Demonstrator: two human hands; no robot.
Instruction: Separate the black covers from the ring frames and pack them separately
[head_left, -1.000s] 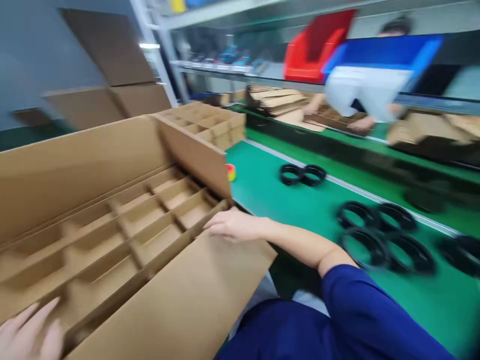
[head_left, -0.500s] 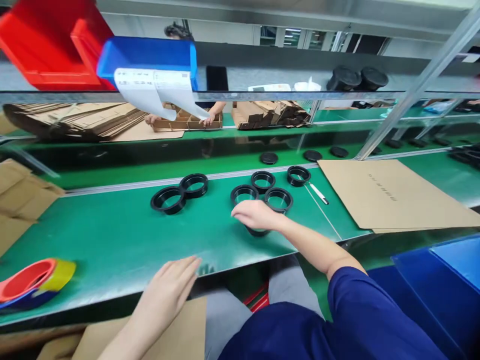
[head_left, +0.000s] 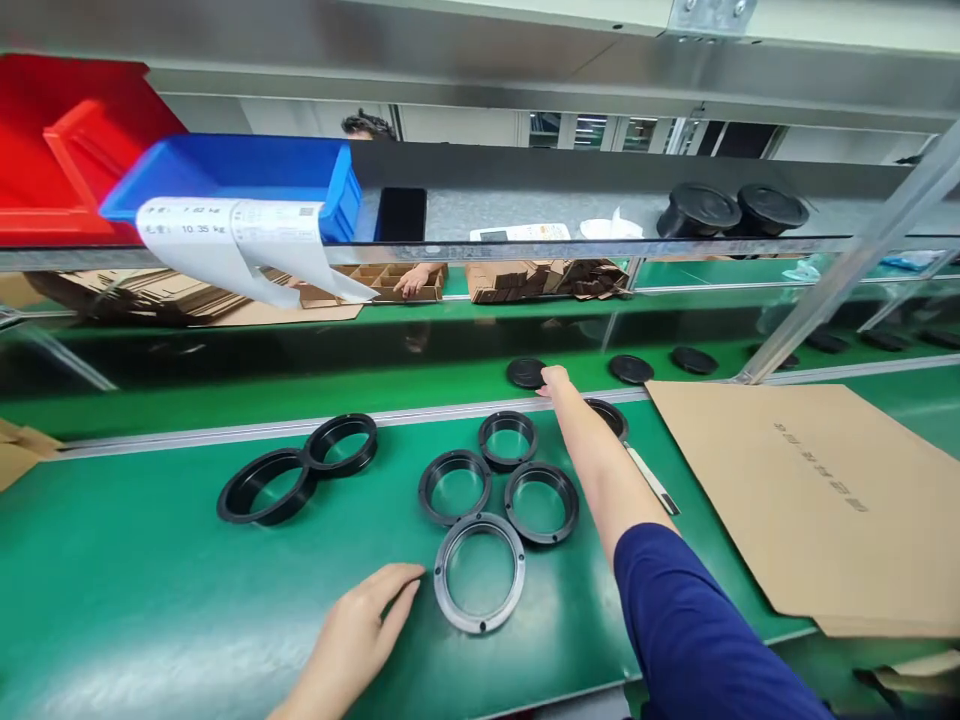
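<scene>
My left hand [head_left: 360,630] is lying flat and loose on the green tabletop [head_left: 150,600], gripping nothing, with the fingertips just touching the rim of the flat grey-black ring [head_left: 480,572] closest to me. My right hand [head_left: 559,385] is stretched way out across the tabletop with the fingers extended, not clenched on anything. It sits right by the far ring [head_left: 609,415], which my wrist partly covers, and its fingertips are close to a black cap [head_left: 526,373] on the strip beyond the metal rail, though I can't tell if they touch it.

Just past the flat ring there's a cluster of three black rings [head_left: 455,486] that look to be touching each other, and off to the left another pair of black rings [head_left: 296,472] side by side. A white pen [head_left: 651,482] lies next to my right forearm, and a big cardboard sheet [head_left: 817,490] covers the right side of the tabletop.

Further back, more black caps [head_left: 631,369] sit along the far strip. Up on the shelf there's a blue bin [head_left: 240,180] with paper labels hanging off it, a red bin [head_left: 67,140] beside it, and two black lids [head_left: 731,208]. Under the shelf, a co-worker's hand [head_left: 414,280] rests on a cardboard divider.
</scene>
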